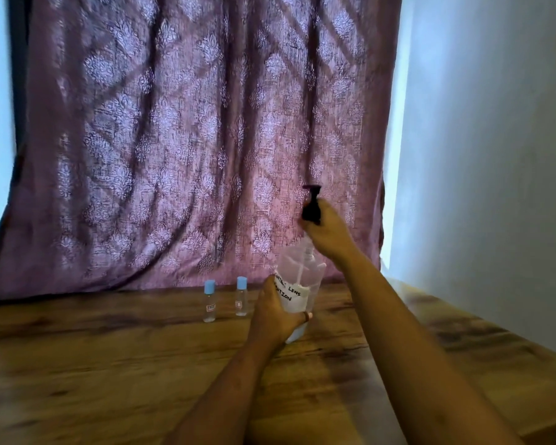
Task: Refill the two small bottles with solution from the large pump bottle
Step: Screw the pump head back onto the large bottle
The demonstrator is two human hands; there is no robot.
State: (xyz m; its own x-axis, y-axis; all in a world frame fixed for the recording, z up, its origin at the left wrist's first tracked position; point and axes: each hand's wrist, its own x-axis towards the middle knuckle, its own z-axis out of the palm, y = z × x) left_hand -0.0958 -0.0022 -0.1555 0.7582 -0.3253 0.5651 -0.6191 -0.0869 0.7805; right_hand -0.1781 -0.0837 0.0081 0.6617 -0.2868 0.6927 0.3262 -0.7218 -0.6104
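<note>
While left hand (276, 316) wraps the clear plastic pump bottle (315, 277), right hand (328, 236) grips its black pump head (312, 213). Handwriting on white label (291, 293): "LENS".

Head view: we look forward and slightly down across the wooden table (109, 364) toward the curtain (173, 139).
Nearness: close; the table fills our lower frame.

The left hand (278, 316) hides the 9 o'clock edge of the label (291, 295) on the large pump bottle (302, 274), cutting its writing short. The black pump head (312, 205) at 12 o'clock is blurred, and tags (211, 307) on the 2 small bottles (209, 301) (241, 297) are unreadably small.
</note>
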